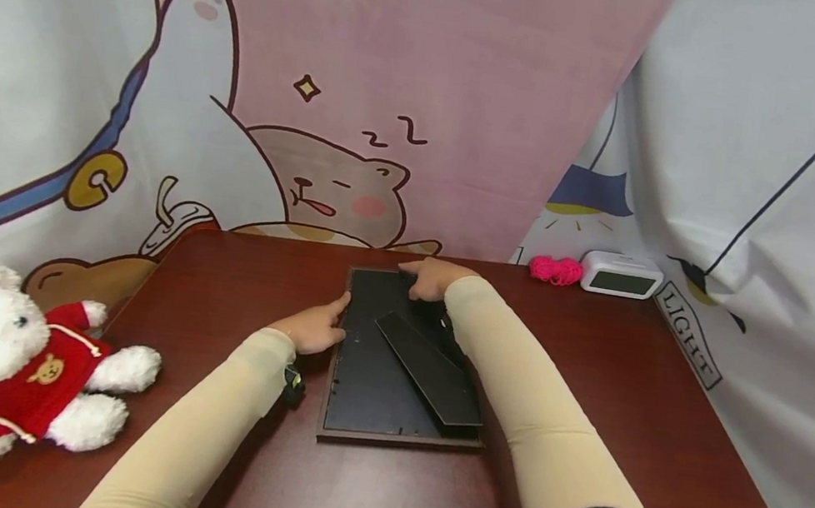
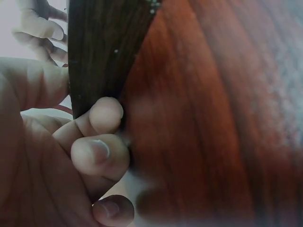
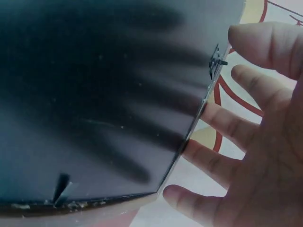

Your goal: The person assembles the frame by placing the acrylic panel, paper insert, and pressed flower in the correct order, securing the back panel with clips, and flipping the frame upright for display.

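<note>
A picture frame [image 1: 372, 384] lies face down on the table, its black backing up. The easel stand [image 1: 430, 370] on its back slants towards the lower right corner. My left hand [image 1: 312, 329] is at the frame's left side; in the left wrist view, the thumb and curled fingers [image 2: 105, 116] grip the frame's dark wood-grain edge [image 2: 102, 52]. At the far edge is my right hand [image 1: 435, 278]. In the right wrist view its fingers [image 3: 229, 125] are spread and fairly straight, some tips touching the edge beside a small metal tab [image 3: 216, 62].
A white plush bear [image 1: 47, 372] in a red hoodie sits at the left. At the back right are a pink yarn bundle [image 1: 555, 270] and a white digital clock [image 1: 621, 275]. Printed cloth [image 1: 514, 115] hangs behind the reddish-brown table [image 1: 262, 271].
</note>
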`<state>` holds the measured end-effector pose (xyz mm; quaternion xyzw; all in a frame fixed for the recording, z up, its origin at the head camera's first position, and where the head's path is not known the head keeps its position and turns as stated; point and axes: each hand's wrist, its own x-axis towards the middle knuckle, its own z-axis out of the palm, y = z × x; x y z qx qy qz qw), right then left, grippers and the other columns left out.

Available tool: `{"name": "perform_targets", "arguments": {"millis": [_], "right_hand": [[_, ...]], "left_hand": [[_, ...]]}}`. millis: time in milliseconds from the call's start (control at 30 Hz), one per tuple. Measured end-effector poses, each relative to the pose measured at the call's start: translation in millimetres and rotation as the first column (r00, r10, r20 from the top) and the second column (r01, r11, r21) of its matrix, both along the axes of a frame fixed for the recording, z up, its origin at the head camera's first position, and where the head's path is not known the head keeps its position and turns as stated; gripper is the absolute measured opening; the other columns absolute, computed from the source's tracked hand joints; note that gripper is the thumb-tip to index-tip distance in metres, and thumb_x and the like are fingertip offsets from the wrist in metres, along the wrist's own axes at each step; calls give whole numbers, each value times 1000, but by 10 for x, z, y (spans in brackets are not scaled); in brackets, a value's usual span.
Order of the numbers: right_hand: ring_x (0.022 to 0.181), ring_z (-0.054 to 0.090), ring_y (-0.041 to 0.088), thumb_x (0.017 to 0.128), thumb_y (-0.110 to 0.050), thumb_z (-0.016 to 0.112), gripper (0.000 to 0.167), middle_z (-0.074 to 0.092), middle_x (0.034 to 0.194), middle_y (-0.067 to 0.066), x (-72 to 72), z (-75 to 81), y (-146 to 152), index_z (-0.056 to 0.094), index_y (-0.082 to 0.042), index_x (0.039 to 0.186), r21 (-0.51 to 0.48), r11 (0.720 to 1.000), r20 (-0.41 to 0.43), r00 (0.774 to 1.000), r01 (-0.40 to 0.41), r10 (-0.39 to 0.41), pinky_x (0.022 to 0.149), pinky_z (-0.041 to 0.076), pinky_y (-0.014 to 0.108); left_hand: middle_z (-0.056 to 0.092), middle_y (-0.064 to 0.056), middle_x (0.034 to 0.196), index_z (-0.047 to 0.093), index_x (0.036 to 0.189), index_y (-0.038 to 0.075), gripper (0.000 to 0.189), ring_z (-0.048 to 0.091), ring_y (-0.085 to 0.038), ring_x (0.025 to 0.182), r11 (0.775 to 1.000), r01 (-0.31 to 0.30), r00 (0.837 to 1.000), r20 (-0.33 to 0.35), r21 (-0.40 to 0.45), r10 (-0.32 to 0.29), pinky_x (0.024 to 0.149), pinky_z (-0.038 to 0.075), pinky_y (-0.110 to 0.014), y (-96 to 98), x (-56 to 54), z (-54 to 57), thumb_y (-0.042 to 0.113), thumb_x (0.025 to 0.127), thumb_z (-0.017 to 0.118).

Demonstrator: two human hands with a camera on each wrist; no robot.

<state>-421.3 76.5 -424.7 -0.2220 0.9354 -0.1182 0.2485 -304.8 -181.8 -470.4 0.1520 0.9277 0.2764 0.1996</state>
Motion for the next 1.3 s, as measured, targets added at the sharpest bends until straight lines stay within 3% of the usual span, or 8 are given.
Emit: {"name": "perform_targets", "arguments": {"millis": [533,867,1100,1300], "right_hand": [[161,21,31,95,-21,63,73,25,174,15,110,-28,-61,40,-28,164,9,999,-35,998,48,-47,126,27,53],[148,46,25,98,-17,58,63,46,165,8,167,11,-87,48,-22,160,1,1000,-82,997,9,-9,123,35,46],[158,29,29,102,-21,54,60,39,169,10,187,-32,-124,46,-27,161,80,997,-142,990,5,7,127,29,47],[153,36,37,102,-26,56,60,34,170,14,145,-96,-122,45,-34,161,102,994,-130,991,49,-35,124,32,54]], "left_hand": [[15,-19,175,1,170,6,78,32,-38,156,1000,-12,1000,7,-24,12,126,28,-54,22,-4,11,20,109,49],[17,-19,175,2,170,6,78,33,-38,156,999,-12,1000,6,-30,12,125,29,-54,29,4,30,21,109,49],[16,-19,175,1,170,7,79,33,-38,156,999,-14,1000,9,-32,15,125,29,-54,36,19,55,22,109,49],[15,-20,175,2,169,5,78,32,-38,156,1000,-14,1000,7,-24,14,125,28,-54,41,25,55,20,109,49]]}}
